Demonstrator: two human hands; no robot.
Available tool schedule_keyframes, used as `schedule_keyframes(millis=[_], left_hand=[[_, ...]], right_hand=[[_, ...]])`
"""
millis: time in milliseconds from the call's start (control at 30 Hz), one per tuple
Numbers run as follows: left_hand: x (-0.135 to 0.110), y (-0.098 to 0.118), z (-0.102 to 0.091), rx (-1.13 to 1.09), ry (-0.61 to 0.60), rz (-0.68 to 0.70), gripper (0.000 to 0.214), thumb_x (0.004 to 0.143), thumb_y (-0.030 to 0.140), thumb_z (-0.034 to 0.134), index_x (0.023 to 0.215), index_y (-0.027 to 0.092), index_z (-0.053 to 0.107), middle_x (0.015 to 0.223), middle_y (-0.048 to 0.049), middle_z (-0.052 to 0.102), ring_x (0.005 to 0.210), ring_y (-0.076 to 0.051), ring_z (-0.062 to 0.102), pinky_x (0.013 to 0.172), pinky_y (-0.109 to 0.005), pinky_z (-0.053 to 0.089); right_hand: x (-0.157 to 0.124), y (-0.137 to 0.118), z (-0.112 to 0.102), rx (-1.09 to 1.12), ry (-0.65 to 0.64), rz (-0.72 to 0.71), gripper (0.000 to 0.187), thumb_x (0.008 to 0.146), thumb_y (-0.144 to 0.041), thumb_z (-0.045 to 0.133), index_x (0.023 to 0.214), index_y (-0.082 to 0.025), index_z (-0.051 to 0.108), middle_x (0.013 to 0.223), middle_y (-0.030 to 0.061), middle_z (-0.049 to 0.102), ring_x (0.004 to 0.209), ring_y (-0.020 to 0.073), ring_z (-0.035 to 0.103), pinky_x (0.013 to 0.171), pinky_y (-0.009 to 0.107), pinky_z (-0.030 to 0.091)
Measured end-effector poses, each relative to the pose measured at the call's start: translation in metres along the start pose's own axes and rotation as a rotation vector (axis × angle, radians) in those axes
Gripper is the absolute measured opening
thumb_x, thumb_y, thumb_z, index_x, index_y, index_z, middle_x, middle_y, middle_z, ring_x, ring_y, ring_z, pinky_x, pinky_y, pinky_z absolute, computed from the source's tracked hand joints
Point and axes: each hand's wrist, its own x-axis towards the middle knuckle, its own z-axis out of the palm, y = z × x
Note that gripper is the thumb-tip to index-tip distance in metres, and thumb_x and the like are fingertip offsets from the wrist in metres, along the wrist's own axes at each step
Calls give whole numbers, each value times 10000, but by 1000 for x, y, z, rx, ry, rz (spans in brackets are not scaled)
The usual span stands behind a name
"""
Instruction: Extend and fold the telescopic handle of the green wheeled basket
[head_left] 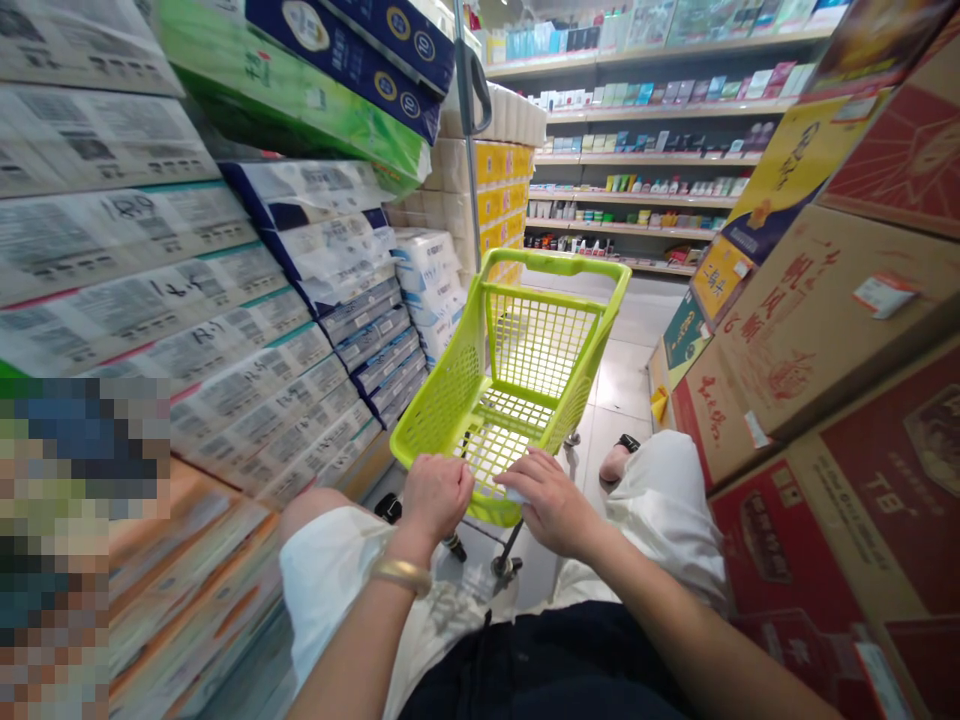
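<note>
Hands side by side on the near rim of the green cart (439, 405), which sits straight ahead between 2 knees: left hand (441, 493) curled onto it, right hand (556, 508) draped over with fingers loosely bent; can't tell how firmly the right grips. Risk 1: uneven hold, cart yaws, sides clip a stack. Risk 2: castors (507, 568) near the feet, so a backward tug could catch toes. Risk 3: green pack (300, 110) juts out high on the left; a knock to the pile could drop it. Materials: gold-coloured bracelet (403, 574), smooth band. Cart looks like moulded plastic, square-hole grid, tapered tub. White shorts (664, 510), soft creased cloth. Floor tiles (611, 375) pale and smooth, probably low rolling drag. Left, wrapped paper packs (187, 235), glossy slabs. Right, cartons (817, 300), flat printed card, hard corners. Far end, shelves (652, 158) with small boxes, bottles.
</note>
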Motion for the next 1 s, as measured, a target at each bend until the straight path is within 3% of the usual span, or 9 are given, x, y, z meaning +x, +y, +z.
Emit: schedule_keyframes(millis=[167, 367, 433, 667, 900, 1000], left_hand=[[0, 1, 1, -4, -5, -1, 428, 933, 265, 330, 653, 181, 643, 662, -73, 676, 678, -204, 587, 679, -361, 297], [-1, -1, 3, -13, 12, 6, 428, 932, 257, 331, 648, 177, 641, 660, -76, 678, 676, -203, 584, 682, -360, 291], [-1, -2, 3, -10, 13, 10, 427, 933, 258, 333, 650, 179, 642, 658, -72, 679, 675, -200, 583, 684, -361, 289], [1, -2, 3, -3, 16, 7, 426, 932, 266, 336, 651, 179, 643, 655, -74, 673, 672, -206, 583, 678, -362, 287], [0, -3, 2, -3, 4, 9, 432, 934, 264, 333, 650, 178, 647, 639, -75, 663, 674, -204, 583, 678, -356, 291], [0, -4, 1, -2, -2, 11, 430, 933, 263, 332, 649, 181, 645, 631, -68, 660, 666, -205, 582, 675, -357, 293]], right_hand=[[8, 22, -6, -27, 99, 64, 568, 661, 13, 437, 1155, -204, 612, 1008, 78, 607, 997, 222, 546, 1088, 521, 348], [-5, -16, 10, 15, 23, 2, 543, 667, -1, 453, 1148, -197, 610, 973, 75, 605, 960, 226, 534, 1072, 486, 379], [-6, -18, 11, 19, 17, -7, 545, 668, 0, 453, 1152, -200, 606, 978, 72, 609, 962, 224, 536, 1072, 477, 385], [10, 23, -4, -46, 130, 82, 564, 666, 15, 435, 1156, -205, 608, 1014, 82, 610, 997, 229, 552, 1081, 529, 366], [-4, -13, 13, 3, 70, 28, 585, 670, 5, 448, 1202, -198, 584, 998, 77, 606, 982, 227, 539, 1080, 503, 374], [-5, -10, 13, 8, 45, -9, 552, 691, 0, 448, 1182, -205, 592, 990, 71, 610, 972, 219, 544, 1073, 485, 387]])
